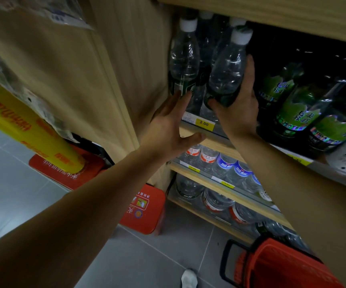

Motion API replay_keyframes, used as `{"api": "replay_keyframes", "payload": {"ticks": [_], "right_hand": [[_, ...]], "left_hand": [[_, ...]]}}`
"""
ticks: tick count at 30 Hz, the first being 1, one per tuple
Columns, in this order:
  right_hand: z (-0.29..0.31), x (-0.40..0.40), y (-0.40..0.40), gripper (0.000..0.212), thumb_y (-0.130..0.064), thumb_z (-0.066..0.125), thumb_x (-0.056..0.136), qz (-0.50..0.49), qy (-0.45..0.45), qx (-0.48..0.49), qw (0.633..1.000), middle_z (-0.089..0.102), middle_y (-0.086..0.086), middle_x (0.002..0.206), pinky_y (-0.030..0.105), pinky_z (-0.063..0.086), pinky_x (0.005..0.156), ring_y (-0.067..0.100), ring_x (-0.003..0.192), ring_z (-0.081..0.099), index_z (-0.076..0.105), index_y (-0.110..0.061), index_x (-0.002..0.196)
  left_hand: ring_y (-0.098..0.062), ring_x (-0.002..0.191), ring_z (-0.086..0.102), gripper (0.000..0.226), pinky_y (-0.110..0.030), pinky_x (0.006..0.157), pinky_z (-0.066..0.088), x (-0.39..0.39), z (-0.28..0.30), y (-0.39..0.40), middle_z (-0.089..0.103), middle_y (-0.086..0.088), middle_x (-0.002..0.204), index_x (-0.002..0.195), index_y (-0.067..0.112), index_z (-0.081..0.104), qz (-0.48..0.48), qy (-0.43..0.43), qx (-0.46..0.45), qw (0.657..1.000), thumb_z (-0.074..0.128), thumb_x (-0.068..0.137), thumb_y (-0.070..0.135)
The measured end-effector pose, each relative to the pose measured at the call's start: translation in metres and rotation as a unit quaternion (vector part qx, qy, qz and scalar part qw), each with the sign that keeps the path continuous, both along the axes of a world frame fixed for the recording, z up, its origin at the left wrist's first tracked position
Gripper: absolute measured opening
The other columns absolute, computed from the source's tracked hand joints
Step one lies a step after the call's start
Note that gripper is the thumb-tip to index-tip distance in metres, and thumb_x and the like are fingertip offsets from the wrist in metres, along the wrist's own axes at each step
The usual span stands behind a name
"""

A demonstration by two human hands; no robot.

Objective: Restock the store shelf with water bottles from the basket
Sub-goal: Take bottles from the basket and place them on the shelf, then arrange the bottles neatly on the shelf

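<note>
Gripping a water bottle (228,67) low around its label, the right hand (237,104) tilted it onto the shelf (213,140) beside a standing bottle (183,59), which the left hand (171,125), fingers spread open, seemingly steadied at its base, the red basket (280,265) waiting on the floor below.

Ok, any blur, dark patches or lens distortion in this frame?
Head view: wide-angle bending at the edges; shelf recess behind the green-label bottles nearly black; yellow roll motion-smeared; held bottle and right hand fairly sharp.
</note>
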State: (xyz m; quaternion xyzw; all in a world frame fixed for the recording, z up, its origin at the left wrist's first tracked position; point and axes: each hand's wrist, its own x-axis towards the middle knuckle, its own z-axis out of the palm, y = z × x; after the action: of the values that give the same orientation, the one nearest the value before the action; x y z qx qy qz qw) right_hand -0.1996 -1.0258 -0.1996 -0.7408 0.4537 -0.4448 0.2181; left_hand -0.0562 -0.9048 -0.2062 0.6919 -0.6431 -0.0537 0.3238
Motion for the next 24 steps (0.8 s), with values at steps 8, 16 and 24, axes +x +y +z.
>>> {"api": "replay_keyframes", "payload": {"ticks": [8, 16, 24], "right_hand": [[-0.009, 0.017, -0.006, 0.110, -0.039, 0.080, 0.073, 0.023, 0.017, 0.007, 1.000, 0.048, 0.001, 0.146, 0.040, 0.049, 0.099, 0.022, 0.127, 0.053, 0.005, -0.037, 0.153], [-0.016, 0.025, -0.002, 0.101, -0.030, 0.080, 0.077, 0.012, -0.009, 0.007, 1.000, 0.043, 0.009, 0.144, 0.024, 0.037, 0.093, 0.023, 0.126, 0.050, 0.017, -0.021, 0.155], [-0.022, 0.013, 0.010, 0.102, -0.035, 0.081, 0.075, 0.005, 0.057, 0.060, 0.997, 0.047, 0.005, 0.142, 0.019, 0.037, 0.085, 0.023, 0.125, 0.050, 0.017, -0.025, 0.154]], "left_hand": [[-0.029, 0.149, 0.013, 0.101, -0.056, 0.117, 0.019, -0.001, -0.005, -0.004, 0.017, -0.005, 0.163, 0.155, 0.025, 0.016, 0.024, -0.127, 0.043, 0.991, 0.067, 0.076, 0.061], [-0.029, 0.150, 0.013, 0.099, -0.055, 0.117, 0.017, 0.003, -0.014, -0.003, 0.016, -0.004, 0.163, 0.156, 0.027, 0.017, 0.037, -0.154, 0.054, 0.986, 0.062, 0.076, 0.065], [-0.031, 0.147, 0.021, 0.100, -0.052, 0.115, 0.026, 0.001, -0.014, 0.019, 0.021, -0.004, 0.162, 0.156, 0.024, 0.016, 0.023, -0.136, 0.057, 0.989, 0.049, 0.073, 0.070]]}}
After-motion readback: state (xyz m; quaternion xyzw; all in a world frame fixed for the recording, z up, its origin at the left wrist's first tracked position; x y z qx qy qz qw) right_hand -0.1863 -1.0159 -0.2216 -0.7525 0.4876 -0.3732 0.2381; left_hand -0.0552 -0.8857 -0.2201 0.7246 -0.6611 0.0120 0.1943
